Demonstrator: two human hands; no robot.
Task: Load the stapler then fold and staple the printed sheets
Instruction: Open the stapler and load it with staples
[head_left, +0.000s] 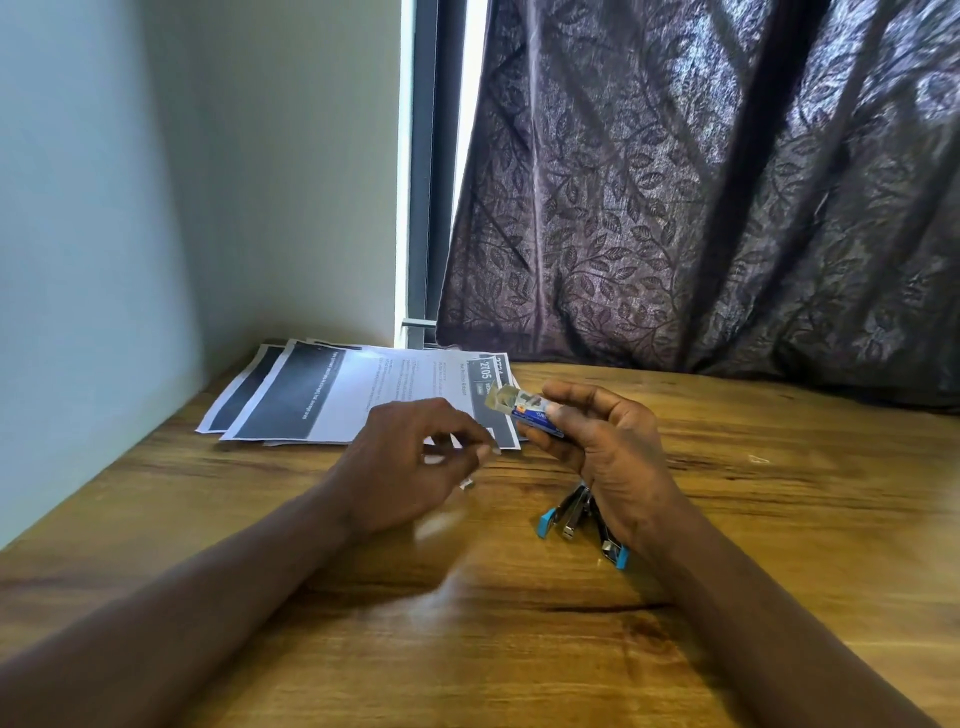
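Note:
My right hand (605, 441) holds a small staple box (524, 408), blue and white with its flap open, above the wooden table (519, 623). My left hand (415, 457) hovers just left of it, blurred, and its fingertips pinch a small silvery strip of staples (467, 482). A blue and metal stapler (576, 514) lies opened up on the table under my right wrist, partly hidden by it. The printed sheets (332, 395) lie fanned out at the back left of the table, behind both hands.
A pale wall (130, 234) borders the table on the left. A dark leaf-patterned curtain (701, 182) hangs behind the table's far edge, with a window frame (426, 182) beside it.

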